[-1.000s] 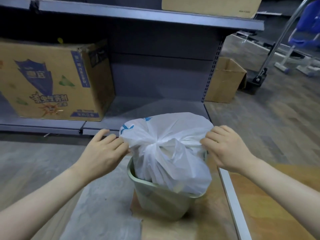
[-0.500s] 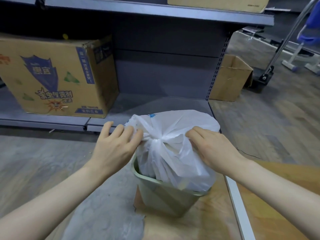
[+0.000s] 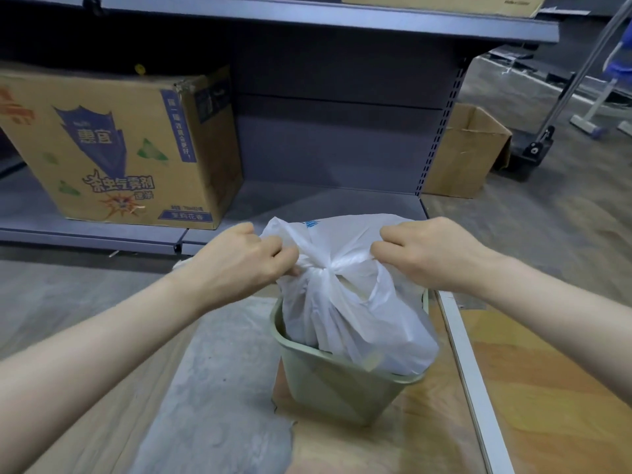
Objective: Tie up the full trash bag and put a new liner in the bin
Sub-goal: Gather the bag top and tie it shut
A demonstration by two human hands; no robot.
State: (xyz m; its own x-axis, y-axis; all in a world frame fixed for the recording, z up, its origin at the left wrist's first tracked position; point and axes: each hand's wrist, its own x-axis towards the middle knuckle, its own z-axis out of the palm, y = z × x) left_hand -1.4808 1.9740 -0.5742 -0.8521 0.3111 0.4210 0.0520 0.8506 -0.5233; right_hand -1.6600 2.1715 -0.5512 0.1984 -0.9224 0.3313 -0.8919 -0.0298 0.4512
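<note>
White trash bag (image 3: 355, 302): left hand (image 3: 239, 265) and right hand (image 3: 431, 254), flat before, now grip its gathered top.

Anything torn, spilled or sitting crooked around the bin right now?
Nothing spilled. The white bag bulges over the green bin rim on the right; the printed carton on the shelf has a frayed top corner.

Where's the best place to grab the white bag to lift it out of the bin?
Probably the gathered neck of the white bag, at the knot, from straight above. The plastic bunches into a narrow waist there, between the left hand and right hand pinching its ends. The body below bulges over the green bin rim, offering slack film only.
</note>
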